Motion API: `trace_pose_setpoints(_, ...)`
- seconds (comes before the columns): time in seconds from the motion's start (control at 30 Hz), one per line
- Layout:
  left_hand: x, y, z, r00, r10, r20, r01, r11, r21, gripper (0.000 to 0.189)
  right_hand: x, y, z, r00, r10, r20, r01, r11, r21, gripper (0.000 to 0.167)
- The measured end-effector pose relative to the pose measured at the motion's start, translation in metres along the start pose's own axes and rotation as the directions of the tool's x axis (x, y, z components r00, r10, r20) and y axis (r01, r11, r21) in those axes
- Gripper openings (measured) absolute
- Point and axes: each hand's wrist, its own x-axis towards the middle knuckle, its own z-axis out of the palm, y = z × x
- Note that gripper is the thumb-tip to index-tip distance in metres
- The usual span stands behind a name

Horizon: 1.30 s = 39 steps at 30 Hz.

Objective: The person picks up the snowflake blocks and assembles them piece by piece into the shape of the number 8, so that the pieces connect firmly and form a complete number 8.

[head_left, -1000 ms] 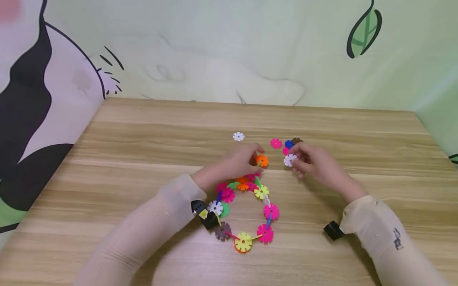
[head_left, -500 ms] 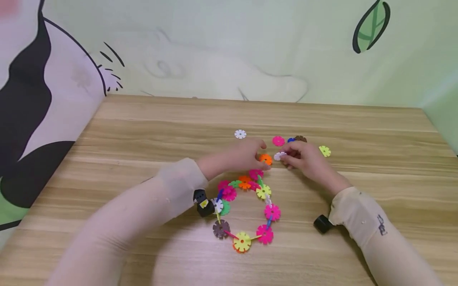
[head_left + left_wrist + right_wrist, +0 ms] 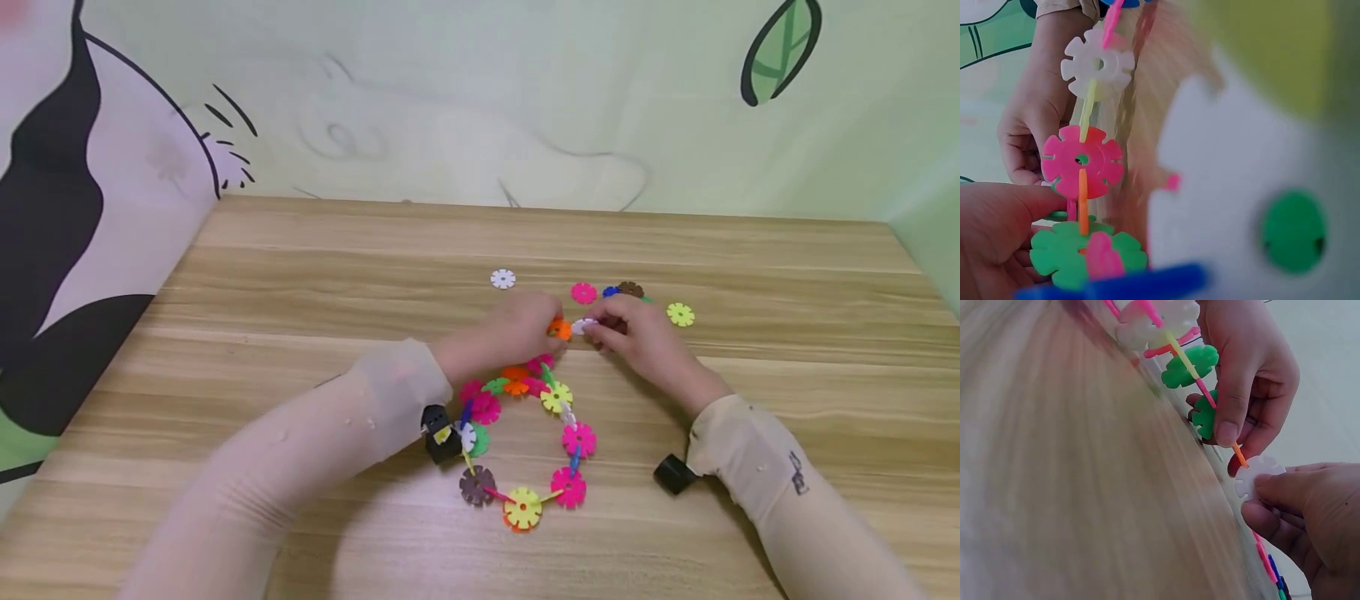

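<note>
On the table lies a ring of linked, notched snowflake discs [image 3: 522, 508] in pink, yellow, green, white and other colours. A short branch rises from its far side and ends in an orange snowflake disc [image 3: 558, 330], which my left hand [image 3: 517, 329] grips between thumb and fingers. My right hand [image 3: 637, 333] pinches a white snowflake disc [image 3: 1250, 472] by its edge. The white disc's rim is right at the edge of the orange one, seen edge-on in the right wrist view. A green disc [image 3: 1205, 419] sits by my left thumb.
Beyond my hands lie loose discs: a white one [image 3: 503, 279], a pink one [image 3: 583, 293], a brown one [image 3: 631, 289] beside a blue one [image 3: 611, 292], and a yellow one [image 3: 680, 314] on the right. The painted wall [image 3: 420, 108] borders the table's far edge.
My right hand has moved left, bringing the white disc up to the orange one. My left fingers have closed round the orange disc. The ring has shifted slightly right in view.
</note>
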Motion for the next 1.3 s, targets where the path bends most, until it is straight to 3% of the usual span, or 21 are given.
trace_pose_setpoints(0.23,-0.002,-0.003,0.003,0.997,0.073,-0.013,-0.073,0.997,-0.001,0.032,-0.001,0.001,0.002,1.000,-0.015,0.002,0.014,0.998,0.056,0.006)
trace_pose_setpoints(0.5,-0.006,-0.005,0.003,0.993,0.111,-0.036,-0.111,0.994,0.013,0.027,-0.001,-0.001,0.008,0.999,-0.018,-0.036,0.023,0.990,0.140,0.007)
trace_pose_setpoints(0.8,-0.014,-0.004,0.001,0.994,0.106,-0.001,-0.106,0.994,-0.031,0.032,-0.001,-0.005,-0.007,0.997,-0.048,0.060,0.048,0.999,0.001,0.016)
trace_pose_setpoints(0.93,-0.021,-0.008,-0.002,0.992,0.122,0.024,-0.120,0.990,-0.079,0.040,-0.001,-0.002,-0.024,0.999,0.027,0.035,-0.025,0.998,-0.055,0.020)
trace_pose_setpoints(1.13,-0.031,-0.022,-0.012,0.979,0.178,0.102,-0.159,0.973,-0.165,0.049,-0.004,0.006,-0.041,0.984,0.175,-0.026,-0.177,0.968,-0.176,0.024)
trace_pose_setpoints(1.2,-0.033,-0.026,-0.017,0.975,0.204,0.087,-0.185,0.965,-0.187,0.046,-0.003,0.009,-0.041,0.982,0.188,-0.030,-0.190,0.959,-0.209,0.026)
trace_pose_setpoints(1.3,-0.031,-0.031,-0.021,0.969,0.247,-0.010,-0.244,0.949,-0.200,0.040,0.000,0.011,-0.037,0.981,0.192,-0.026,-0.192,0.949,-0.250,0.028)
